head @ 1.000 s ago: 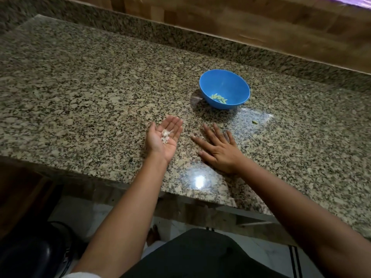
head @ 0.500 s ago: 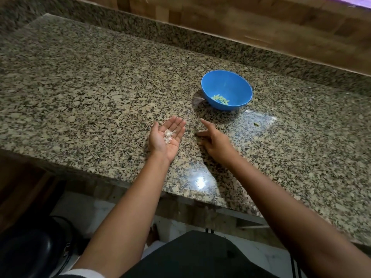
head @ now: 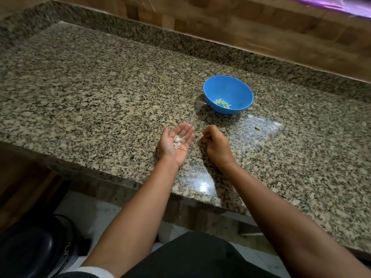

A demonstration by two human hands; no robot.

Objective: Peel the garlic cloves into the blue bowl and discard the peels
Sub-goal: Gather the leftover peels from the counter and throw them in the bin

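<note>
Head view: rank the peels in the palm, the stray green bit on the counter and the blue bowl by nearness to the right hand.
From the right hand:
1. Peels, just to its left, in the upturned left hand.
2. Stray green bit, to its right on the granite.
3. Blue bowl, beyond it, farther back; close to the green bit in rank.

Left palm [head: 176, 144] cradles peels [head: 177, 141]; blue bowl [head: 228, 94] holds cloves [head: 222, 103].
</note>
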